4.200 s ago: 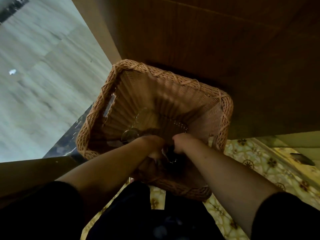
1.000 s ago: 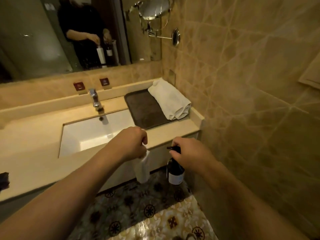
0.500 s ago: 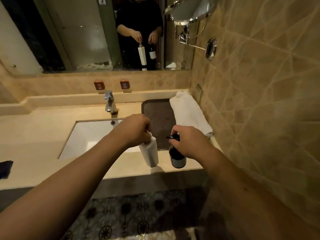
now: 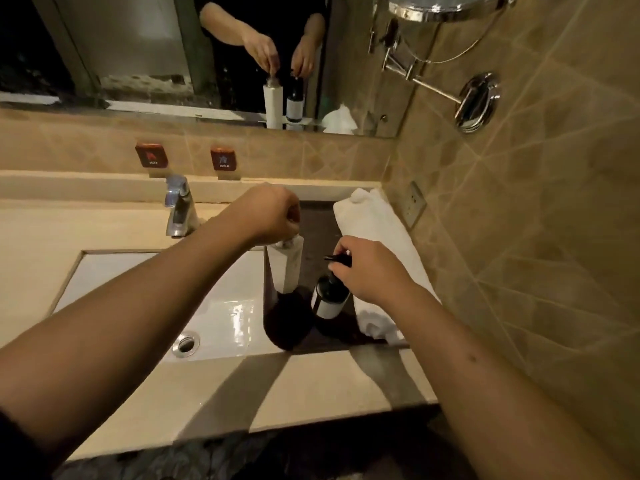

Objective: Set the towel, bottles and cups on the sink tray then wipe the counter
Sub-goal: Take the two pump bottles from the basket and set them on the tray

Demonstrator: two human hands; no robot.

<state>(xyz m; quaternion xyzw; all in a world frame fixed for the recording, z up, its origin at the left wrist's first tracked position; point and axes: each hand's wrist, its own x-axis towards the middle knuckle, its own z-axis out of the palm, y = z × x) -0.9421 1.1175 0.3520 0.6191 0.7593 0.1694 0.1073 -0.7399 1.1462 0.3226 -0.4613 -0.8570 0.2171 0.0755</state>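
Observation:
My left hand (image 4: 273, 218) grips the top of a white bottle (image 4: 285, 268), which hangs upright over the left part of the dark tray (image 4: 315, 223). My right hand (image 4: 367, 268) holds a dark pump bottle with a white label (image 4: 327, 299) by its neck, low over the tray's middle; whether it touches the tray is unclear. A rolled white towel (image 4: 377, 230) lies along the tray's right side against the wall. No cups are visible.
A white sink basin (image 4: 221, 306) with a drain sits left of the tray, with a chrome faucet (image 4: 178, 209) behind it. Beige counter (image 4: 311, 382) runs along the front. The tiled wall (image 4: 519, 237) closes the right; a mirror (image 4: 138, 46) is behind.
Both hands carried the bottles up from below counter level, forward over the counter edge, and now hold them above the tray. Earlier both hands were inside a wicker basket.

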